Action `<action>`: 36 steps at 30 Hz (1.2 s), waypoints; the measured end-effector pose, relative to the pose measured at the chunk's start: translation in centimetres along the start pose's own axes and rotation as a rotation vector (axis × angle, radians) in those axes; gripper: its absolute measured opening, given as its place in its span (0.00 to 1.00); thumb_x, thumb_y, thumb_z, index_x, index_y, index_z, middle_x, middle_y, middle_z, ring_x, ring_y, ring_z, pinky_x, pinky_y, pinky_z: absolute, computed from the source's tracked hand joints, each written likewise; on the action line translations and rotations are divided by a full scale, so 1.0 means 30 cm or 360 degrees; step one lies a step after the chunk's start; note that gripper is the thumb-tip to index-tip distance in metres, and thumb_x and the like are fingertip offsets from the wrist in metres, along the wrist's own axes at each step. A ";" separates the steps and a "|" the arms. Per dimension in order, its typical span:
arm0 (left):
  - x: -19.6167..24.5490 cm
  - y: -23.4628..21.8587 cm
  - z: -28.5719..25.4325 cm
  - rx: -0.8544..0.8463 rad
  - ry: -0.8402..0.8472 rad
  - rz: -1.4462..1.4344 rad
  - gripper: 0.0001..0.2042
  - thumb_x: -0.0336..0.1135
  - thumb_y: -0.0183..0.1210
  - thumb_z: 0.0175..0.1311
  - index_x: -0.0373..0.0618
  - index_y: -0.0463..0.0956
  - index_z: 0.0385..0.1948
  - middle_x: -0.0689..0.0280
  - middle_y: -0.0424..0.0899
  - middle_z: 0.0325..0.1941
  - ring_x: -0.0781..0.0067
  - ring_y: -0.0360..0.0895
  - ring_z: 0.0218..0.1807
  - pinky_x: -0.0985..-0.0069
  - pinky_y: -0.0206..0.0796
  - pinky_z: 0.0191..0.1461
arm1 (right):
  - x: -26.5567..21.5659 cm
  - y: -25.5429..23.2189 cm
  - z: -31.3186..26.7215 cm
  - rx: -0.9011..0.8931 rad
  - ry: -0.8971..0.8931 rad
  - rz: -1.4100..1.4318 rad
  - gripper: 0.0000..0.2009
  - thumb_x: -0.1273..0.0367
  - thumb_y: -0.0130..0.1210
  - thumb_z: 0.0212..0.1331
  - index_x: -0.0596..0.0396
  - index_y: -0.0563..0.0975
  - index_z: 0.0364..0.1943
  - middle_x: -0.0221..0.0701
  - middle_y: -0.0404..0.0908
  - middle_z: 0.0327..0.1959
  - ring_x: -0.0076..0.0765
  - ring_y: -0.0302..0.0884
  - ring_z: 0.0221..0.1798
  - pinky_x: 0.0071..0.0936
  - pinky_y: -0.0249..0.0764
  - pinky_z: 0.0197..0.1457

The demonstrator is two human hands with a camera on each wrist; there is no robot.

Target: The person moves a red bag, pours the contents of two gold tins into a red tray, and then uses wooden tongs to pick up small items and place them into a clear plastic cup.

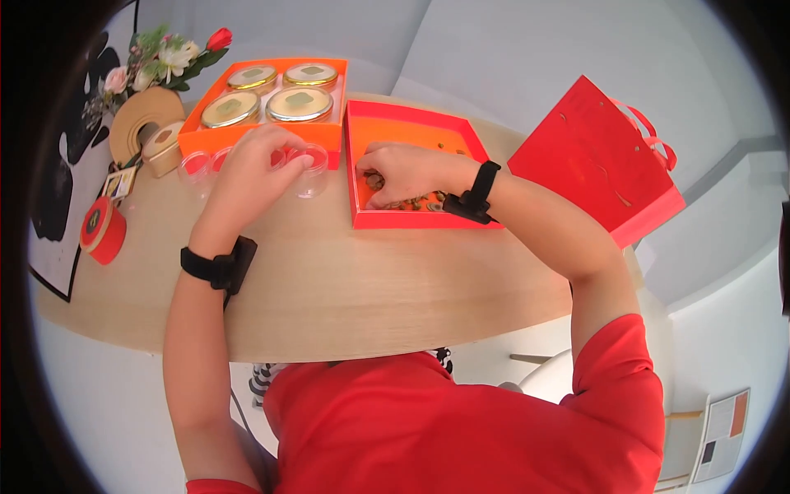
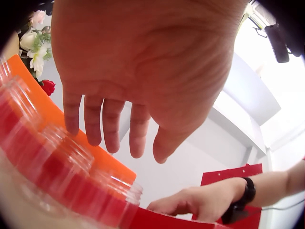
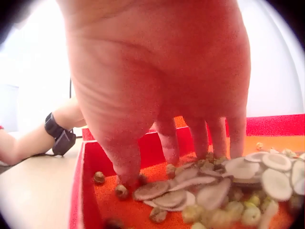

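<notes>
My left hand (image 1: 253, 173) hovers over a row of small clear jars (image 1: 310, 183), fingers loosely extended and nothing between them in the left wrist view. The jars (image 2: 69, 155) stand side by side just below its fingertips. Inside a shallow red box (image 1: 428, 220) with an orange floor, my right hand (image 1: 409, 174) reaches down near the left wall. Its fingers and thumb point straight down at pale dried slices with dark rims (image 3: 214, 193) and small round dried buds (image 3: 121, 192). More slices and greenish-yellow buds (image 3: 251, 215) lie heaped beside the fingers; some fingertips are hidden among them.
Behind the small jars stands an orange box (image 1: 262, 133) holding several large gold-lidded jars (image 1: 299, 104). A red paper bag (image 1: 588, 160) is at the right. Flowers (image 1: 169, 62), a round tan piece (image 1: 141, 115) and a red round box (image 1: 104, 230) stand at the left.
</notes>
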State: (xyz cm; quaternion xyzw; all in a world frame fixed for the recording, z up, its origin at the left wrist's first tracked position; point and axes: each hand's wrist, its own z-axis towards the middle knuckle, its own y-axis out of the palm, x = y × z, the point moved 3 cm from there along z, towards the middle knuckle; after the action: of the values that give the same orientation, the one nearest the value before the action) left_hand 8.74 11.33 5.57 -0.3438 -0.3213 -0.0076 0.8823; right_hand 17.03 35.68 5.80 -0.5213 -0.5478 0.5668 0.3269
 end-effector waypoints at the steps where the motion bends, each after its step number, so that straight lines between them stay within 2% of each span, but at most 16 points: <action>1: 0.002 -0.001 0.001 0.0003 0.0000 0.0019 0.11 0.34 0.69 0.70 0.36 0.83 0.44 0.61 0.86 0.48 0.63 0.83 0.52 0.68 0.74 0.59 | 0.013 0.002 -0.005 -0.0004 0.0040 -0.0019 0.22 0.60 0.73 0.61 0.62 0.84 0.52 0.42 0.81 0.53 0.48 0.83 0.53 0.41 0.81 0.57; 6: -0.007 0.006 0.002 -0.0003 0.0002 -0.0007 0.10 0.32 0.68 0.70 0.36 0.84 0.45 0.61 0.86 0.49 0.64 0.84 0.53 0.68 0.75 0.59 | 0.086 -0.018 -0.052 -0.0076 0.0272 -0.0155 0.20 0.60 0.72 0.64 0.58 0.86 0.54 0.40 0.84 0.54 0.49 0.84 0.57 0.42 0.81 0.59; 9: -0.004 0.007 0.004 0.0006 0.0032 0.0004 0.10 0.32 0.68 0.70 0.36 0.84 0.46 0.60 0.86 0.49 0.64 0.84 0.53 0.69 0.75 0.59 | 0.083 -0.039 -0.077 0.0001 0.0317 -0.0058 0.21 0.59 0.72 0.64 0.57 0.86 0.55 0.41 0.84 0.53 0.49 0.83 0.57 0.43 0.81 0.60; 14: -0.014 0.020 0.006 -0.0015 0.0006 -0.0021 0.10 0.32 0.69 0.69 0.36 0.84 0.46 0.60 0.87 0.49 0.65 0.85 0.52 0.69 0.75 0.58 | -0.006 0.000 -0.077 0.0059 0.0098 -0.0102 0.26 0.55 0.73 0.62 0.55 0.84 0.60 0.42 0.83 0.56 0.50 0.82 0.59 0.45 0.80 0.61; 18: -0.012 0.011 0.005 -0.0034 -0.0046 -0.0073 0.11 0.33 0.70 0.70 0.37 0.85 0.46 0.61 0.88 0.50 0.68 0.85 0.52 0.70 0.76 0.58 | -0.008 0.019 -0.052 0.0034 0.0035 -0.0273 0.28 0.56 0.73 0.62 0.53 0.83 0.63 0.41 0.81 0.58 0.52 0.81 0.60 0.45 0.79 0.64; 21: -0.012 0.006 0.005 -0.0016 -0.0048 -0.0047 0.11 0.34 0.70 0.69 0.37 0.85 0.47 0.61 0.88 0.50 0.69 0.85 0.51 0.70 0.76 0.57 | 0.017 -0.004 -0.057 -0.0071 0.0194 -0.0141 0.26 0.57 0.72 0.64 0.52 0.83 0.64 0.40 0.80 0.57 0.52 0.81 0.61 0.45 0.78 0.65; 24: -0.009 0.007 0.000 -0.0005 -0.0046 -0.0047 0.11 0.34 0.71 0.69 0.37 0.86 0.47 0.61 0.88 0.51 0.69 0.84 0.51 0.70 0.77 0.56 | 0.121 -0.008 -0.081 0.0069 0.0218 -0.0208 0.25 0.58 0.69 0.67 0.54 0.83 0.63 0.40 0.80 0.59 0.52 0.82 0.61 0.45 0.78 0.64; 27: -0.013 0.011 0.002 0.0005 -0.0031 -0.0058 0.11 0.34 0.71 0.69 0.37 0.85 0.47 0.61 0.87 0.50 0.68 0.84 0.50 0.70 0.77 0.56 | 0.211 -0.042 -0.137 0.0233 0.0388 -0.0072 0.25 0.56 0.66 0.69 0.55 0.82 0.65 0.43 0.82 0.62 0.52 0.82 0.63 0.45 0.79 0.65; 30: -0.014 0.015 0.003 -0.0012 -0.0028 -0.0050 0.11 0.33 0.71 0.69 0.37 0.85 0.47 0.61 0.87 0.50 0.68 0.84 0.51 0.70 0.76 0.57 | 0.419 -0.045 -0.150 0.0431 0.0590 -0.0122 0.24 0.55 0.63 0.71 0.56 0.83 0.64 0.46 0.86 0.61 0.52 0.84 0.63 0.44 0.79 0.66; 33: -0.014 0.019 0.007 -0.0027 -0.0006 -0.0048 0.11 0.33 0.70 0.69 0.36 0.85 0.47 0.59 0.87 0.50 0.65 0.84 0.52 0.68 0.76 0.57 | 0.493 -0.074 -0.193 0.0144 0.0980 0.0036 0.24 0.54 0.61 0.72 0.57 0.85 0.62 0.48 0.89 0.57 0.50 0.86 0.62 0.43 0.79 0.65; 36: -0.024 0.018 0.007 -0.0013 0.0038 -0.0043 0.13 0.34 0.70 0.68 0.36 0.85 0.47 0.58 0.87 0.50 0.61 0.84 0.52 0.66 0.77 0.56 | 0.505 -0.059 -0.241 0.0011 0.1179 0.0041 0.23 0.55 0.61 0.72 0.60 0.86 0.59 0.46 0.91 0.54 0.50 0.88 0.57 0.43 0.80 0.61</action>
State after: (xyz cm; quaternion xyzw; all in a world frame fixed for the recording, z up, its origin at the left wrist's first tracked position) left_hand 8.16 11.73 4.94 -0.3429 -0.3154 -0.0248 0.8845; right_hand 19.85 52.30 5.01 -0.6969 -0.3839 0.3456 0.4975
